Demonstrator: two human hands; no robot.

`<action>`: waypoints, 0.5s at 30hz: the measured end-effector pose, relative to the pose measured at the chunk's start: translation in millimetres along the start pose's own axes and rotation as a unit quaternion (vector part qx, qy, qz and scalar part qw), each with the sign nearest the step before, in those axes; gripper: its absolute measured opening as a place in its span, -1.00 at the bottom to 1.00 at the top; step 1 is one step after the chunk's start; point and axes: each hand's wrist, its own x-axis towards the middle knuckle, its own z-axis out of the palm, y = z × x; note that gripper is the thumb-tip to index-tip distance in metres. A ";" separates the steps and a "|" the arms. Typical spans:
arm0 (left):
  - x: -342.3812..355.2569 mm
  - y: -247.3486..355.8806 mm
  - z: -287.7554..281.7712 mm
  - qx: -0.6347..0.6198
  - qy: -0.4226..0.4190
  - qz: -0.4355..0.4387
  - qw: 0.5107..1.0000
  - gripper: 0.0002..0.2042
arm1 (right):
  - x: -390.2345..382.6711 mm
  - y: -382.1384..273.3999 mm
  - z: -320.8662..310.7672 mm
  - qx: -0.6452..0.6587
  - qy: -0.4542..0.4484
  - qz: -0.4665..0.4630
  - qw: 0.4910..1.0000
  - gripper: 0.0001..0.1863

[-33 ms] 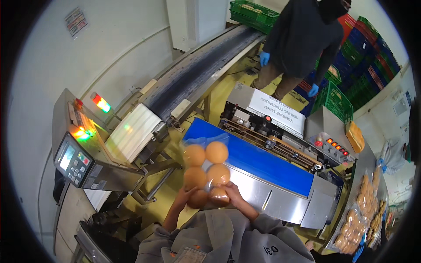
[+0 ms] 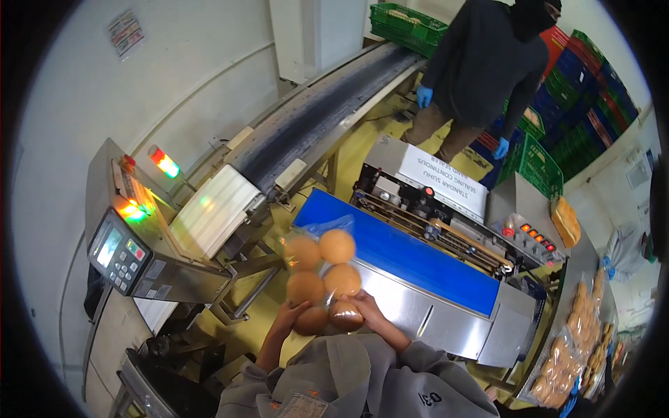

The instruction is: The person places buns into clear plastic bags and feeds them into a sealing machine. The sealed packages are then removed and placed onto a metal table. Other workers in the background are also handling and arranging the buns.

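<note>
The left hand [image 2: 284, 322] has its grip closed on the near left edge of a clear bag of buns [image 2: 323, 284], fingers against the film beside the nearest bun. The right hand [image 2: 371, 311] pinches the near right edge, its thumb and fingers lying over the film by the lower two buns of that side. Both hands are bare.

The bag of buns is held up in front of the person's grey jacket [image 2: 334, 376], its six round buns set in two rows of three. Its long axis runs away from the body, toward the far side, with the far end leaning slightly left. At that far end, loose film [image 2: 336, 224] spreads past the last buns; which end is open cannot be told.

Beneath and to the right, the bag overlaps the left part of a steel plate [image 2: 390, 292] and a blue belt [image 2: 418, 258], whose length slants across the bag's axis; whether it touches them is unclear. Behind the belt stands a sealing machine [image 2: 432, 188]. To the left are a keypad panel [image 2: 117, 252] and a white belt [image 2: 217, 203], with a dark conveyor [image 2: 293, 150] beyond. A co-worker [image 2: 481, 70] in blue gloves stands behind the sealing machine. At far right, more bagged buns [image 2: 559, 368] lie on a desk [image 2: 587, 253].
</note>
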 end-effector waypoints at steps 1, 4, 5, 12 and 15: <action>-12.2 -2.8 -20.4 -0.052 -0.001 -0.043 0.998 -0.69 | -2.6 -7.7 10.5 -0.076 -0.029 -0.013 0.997 -0.77; -45.2 -58.3 -95.3 -0.152 0.169 0.039 0.973 -0.72 | -4.6 -23.0 32.2 0.049 -0.054 0.016 0.997 -0.80; -65.4 -51.8 -103.3 -0.185 0.221 0.055 0.956 -0.75 | -1.0 -23.9 30.6 0.040 -0.037 -0.005 0.998 -0.81; -100.5 -26.0 -250.2 -0.083 0.494 0.238 0.832 -0.78 | 8.0 -23.0 -3.5 0.034 0.061 -0.045 0.997 -0.86; -83.4 -1.8 -307.8 -0.058 0.528 0.249 0.810 -0.78 | -2.1 -20.1 -13.5 0.060 0.071 -0.046 0.995 -0.86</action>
